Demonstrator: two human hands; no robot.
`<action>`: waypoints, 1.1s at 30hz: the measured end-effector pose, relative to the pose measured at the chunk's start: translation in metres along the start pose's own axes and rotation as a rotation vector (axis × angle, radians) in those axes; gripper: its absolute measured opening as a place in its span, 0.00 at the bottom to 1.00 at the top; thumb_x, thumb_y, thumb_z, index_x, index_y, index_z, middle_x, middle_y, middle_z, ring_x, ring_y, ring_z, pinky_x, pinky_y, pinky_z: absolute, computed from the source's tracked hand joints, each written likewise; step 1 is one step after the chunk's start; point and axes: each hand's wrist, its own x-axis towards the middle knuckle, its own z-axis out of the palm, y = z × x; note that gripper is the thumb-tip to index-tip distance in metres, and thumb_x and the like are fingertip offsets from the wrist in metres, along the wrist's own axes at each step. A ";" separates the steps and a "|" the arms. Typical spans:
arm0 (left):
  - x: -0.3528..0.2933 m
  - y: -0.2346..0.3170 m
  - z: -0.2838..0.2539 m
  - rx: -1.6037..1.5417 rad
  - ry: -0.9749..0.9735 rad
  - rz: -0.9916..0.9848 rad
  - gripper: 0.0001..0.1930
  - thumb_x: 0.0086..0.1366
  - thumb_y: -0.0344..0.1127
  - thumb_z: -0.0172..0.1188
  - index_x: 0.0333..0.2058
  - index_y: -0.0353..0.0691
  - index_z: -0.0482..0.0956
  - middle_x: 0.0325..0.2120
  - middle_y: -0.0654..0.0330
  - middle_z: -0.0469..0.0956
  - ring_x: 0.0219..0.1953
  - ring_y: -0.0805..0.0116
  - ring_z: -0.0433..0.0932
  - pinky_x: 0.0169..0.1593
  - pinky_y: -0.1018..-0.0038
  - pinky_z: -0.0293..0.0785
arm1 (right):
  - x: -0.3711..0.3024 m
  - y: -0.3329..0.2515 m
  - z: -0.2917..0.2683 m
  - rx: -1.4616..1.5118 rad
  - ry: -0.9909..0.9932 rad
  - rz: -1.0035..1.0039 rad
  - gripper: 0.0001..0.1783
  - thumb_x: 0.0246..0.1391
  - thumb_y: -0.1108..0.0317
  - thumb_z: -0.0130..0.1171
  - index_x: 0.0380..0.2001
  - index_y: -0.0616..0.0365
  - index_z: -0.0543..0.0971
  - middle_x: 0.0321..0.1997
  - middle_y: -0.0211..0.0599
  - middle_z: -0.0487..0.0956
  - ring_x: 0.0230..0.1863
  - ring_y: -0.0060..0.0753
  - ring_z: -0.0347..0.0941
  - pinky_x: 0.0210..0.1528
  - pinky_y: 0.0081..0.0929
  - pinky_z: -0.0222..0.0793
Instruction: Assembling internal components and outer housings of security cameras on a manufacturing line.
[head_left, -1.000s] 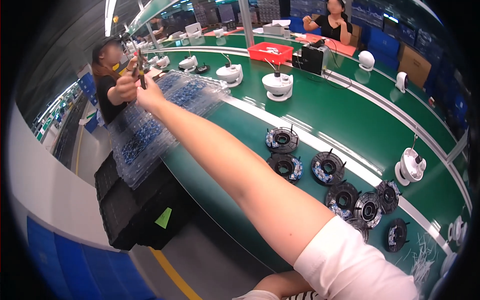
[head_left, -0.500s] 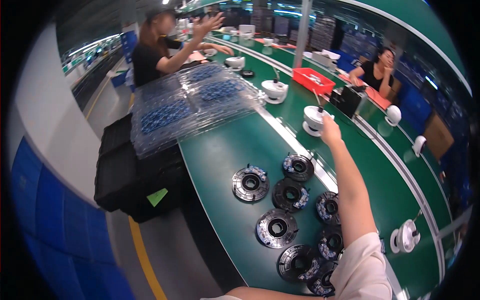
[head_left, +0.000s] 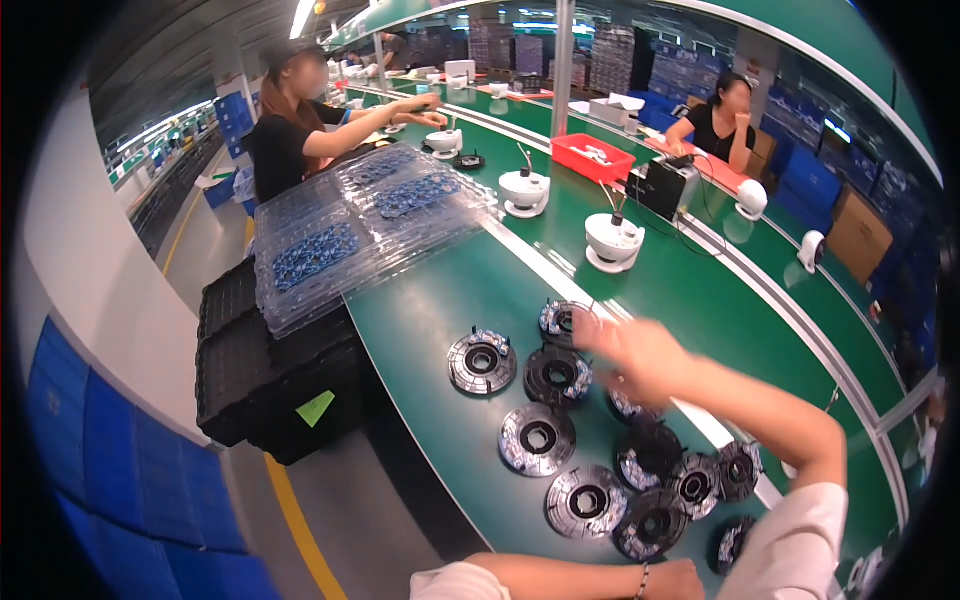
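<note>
My right hand is back over the black discs

Head view: Half a second ago my right hand [head_left: 640,362] was out at the nearest white rounded plastic housing with wires standing up from its top [head_left: 613,240]. Now that housing stands free on the green conveyor surface [head_left: 745,335], beyond the white rail [head_left: 560,277], and my hand has come back to the near side. The change puts me at the discs rather than at the housing.

My hand is blurred, its fingers pointing left across the edge of the farthest round black plastic disc with a blue-and-white circuit board [head_left: 556,322]. I can't tell whether I'm touching that disc, nor how wide my fingers are or whether they hold anything. A second black disc with its board on the right [head_left: 541,379] lies just nearer, and another is partly hidden below my hand. The rest are spread toward me over the dark green worktop [head_left: 420,335].

My left hand [head_left: 674,580] is at the bottom edge, beside the nearer discs, looking curled; whether it holds something I can't see.

Off to the left are clear plastic trays [head_left: 300,316] of small blue parts [head_left: 318,256], with black ribbed crates [head_left: 265,372] below.
</note>
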 end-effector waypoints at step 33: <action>-0.105 -0.302 -0.299 1.220 0.683 -0.945 0.07 0.47 0.33 0.57 0.23 0.38 0.70 0.26 0.54 0.72 0.34 0.58 0.73 0.35 0.69 0.71 | -0.316 -0.375 0.070 -0.139 -0.474 1.022 0.24 0.50 0.55 0.37 0.47 0.53 0.70 0.57 0.39 0.61 0.60 0.47 0.51 0.57 0.61 0.37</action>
